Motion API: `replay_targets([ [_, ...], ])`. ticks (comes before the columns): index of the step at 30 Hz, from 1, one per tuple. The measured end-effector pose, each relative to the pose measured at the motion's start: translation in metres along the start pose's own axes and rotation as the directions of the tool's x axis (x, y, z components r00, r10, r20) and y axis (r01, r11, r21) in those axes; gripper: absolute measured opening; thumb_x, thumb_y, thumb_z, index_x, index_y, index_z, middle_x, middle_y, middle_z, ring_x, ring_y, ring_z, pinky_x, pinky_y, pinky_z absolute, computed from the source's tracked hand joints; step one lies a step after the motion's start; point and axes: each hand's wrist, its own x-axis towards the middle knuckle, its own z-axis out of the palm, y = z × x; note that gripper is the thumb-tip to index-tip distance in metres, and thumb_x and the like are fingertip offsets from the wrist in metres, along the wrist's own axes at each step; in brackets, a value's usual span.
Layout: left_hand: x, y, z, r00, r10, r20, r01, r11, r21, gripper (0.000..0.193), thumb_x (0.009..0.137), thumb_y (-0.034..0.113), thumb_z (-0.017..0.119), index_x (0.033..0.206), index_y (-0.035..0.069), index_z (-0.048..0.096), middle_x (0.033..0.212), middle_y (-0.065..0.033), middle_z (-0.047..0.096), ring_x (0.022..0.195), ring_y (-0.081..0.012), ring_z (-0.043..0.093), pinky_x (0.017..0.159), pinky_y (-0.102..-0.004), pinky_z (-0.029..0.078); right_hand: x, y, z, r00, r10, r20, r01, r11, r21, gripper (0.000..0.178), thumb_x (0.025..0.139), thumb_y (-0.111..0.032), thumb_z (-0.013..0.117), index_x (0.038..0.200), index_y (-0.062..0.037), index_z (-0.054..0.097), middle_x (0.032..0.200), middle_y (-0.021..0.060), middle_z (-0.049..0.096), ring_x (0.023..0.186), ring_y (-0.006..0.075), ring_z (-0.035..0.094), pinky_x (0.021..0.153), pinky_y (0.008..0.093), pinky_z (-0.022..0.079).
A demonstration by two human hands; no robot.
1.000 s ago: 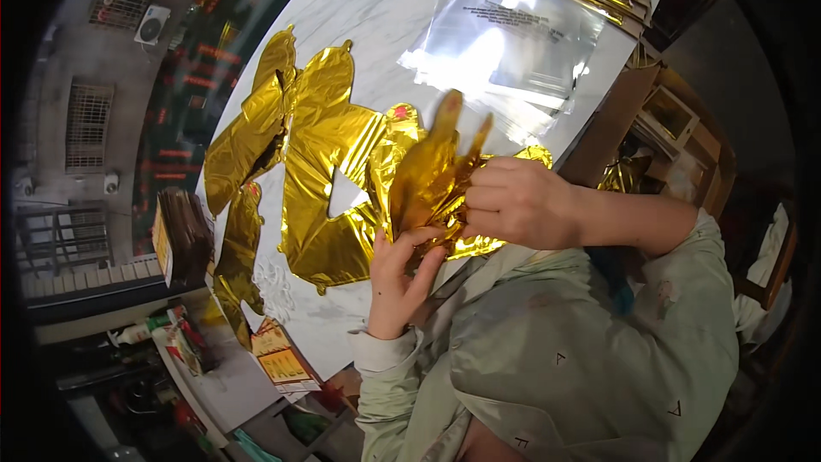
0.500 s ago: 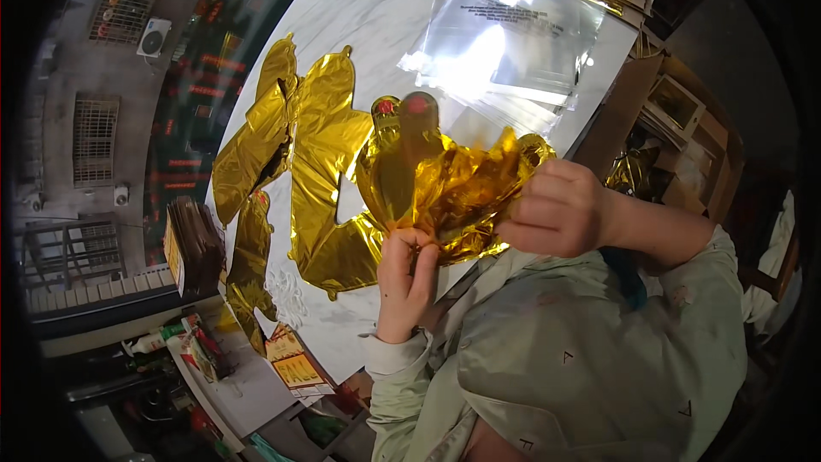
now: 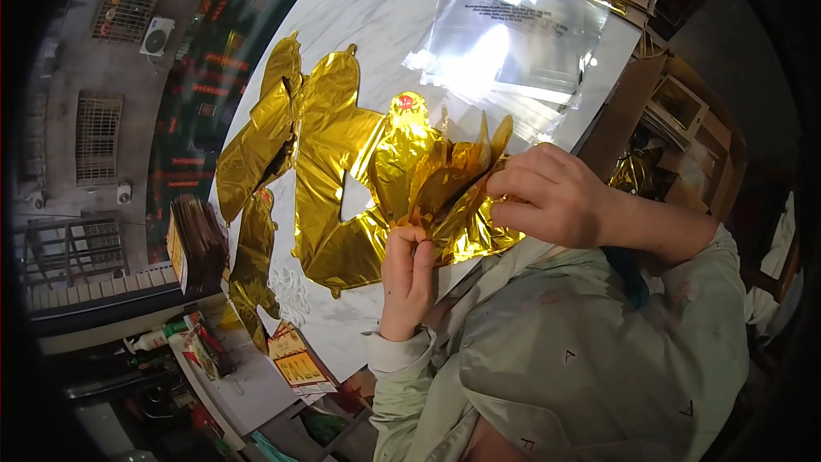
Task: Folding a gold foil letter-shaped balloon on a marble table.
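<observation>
Free passage over marble tabletop (image 3: pixel 382 34) between gold foil (image 3: pixel 329 128) and plastic bags (image 3: pixel 522 43)

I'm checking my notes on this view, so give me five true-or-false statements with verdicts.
1. The left hand pinches gold foil. True.
2. The right hand wears a glove. False: the right hand is bare.
3. A white tangle lies on the table. True.
4. The clear bags lie nearer the person than the pinched foil. False: the bags lie beyond it.
5. The table is black. False: the table is white.
</observation>
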Motion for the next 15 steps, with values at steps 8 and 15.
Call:
replay_targets([
  [8, 0.001, 0.003, 0.001, 0.999, -0.022, 0.025, 0.023, 0.999, -0.043, 0.012, 0.101, 0.009, 0.055, 0.11, 0.002, 0.057, 0.098, -0.0134, 0.056, 0.088, -0.0282, 0.055, 0.08, -0.0342, 0.045, 0.009, -0.006, 0.0, 0.993, -0.046, -0.11, 0.025, 0.983, -0.183, 0.038, 0.08, -0.02, 0.071, 0.118, -0.0202, 0.074, 0.106, -0.0021, 0.065, 0.102, 0.0157, 0.058, 0.091, 0.0337, 0.043],
  [15, -0.001, -0.004, 0.005, 0.997, 0.055, -0.046, -0.062, 0.982, -0.176, 0.016, 0.104, 0.008, 0.051, 0.119, 0.002, 0.049, 0.103, -0.0097, 0.055, 0.091, -0.0201, 0.054, 0.083, -0.0311, 0.044, 0.008, -0.012, 0.002, 0.953, -0.098, -0.287, 0.056, 0.987, -0.152, 0.039, 0.081, -0.018, 0.073, 0.119, -0.0244, 0.075, 0.104, -0.0058, 0.057, 0.098, 0.0153, 0.055, 0.087, 0.0323, 0.041],
])
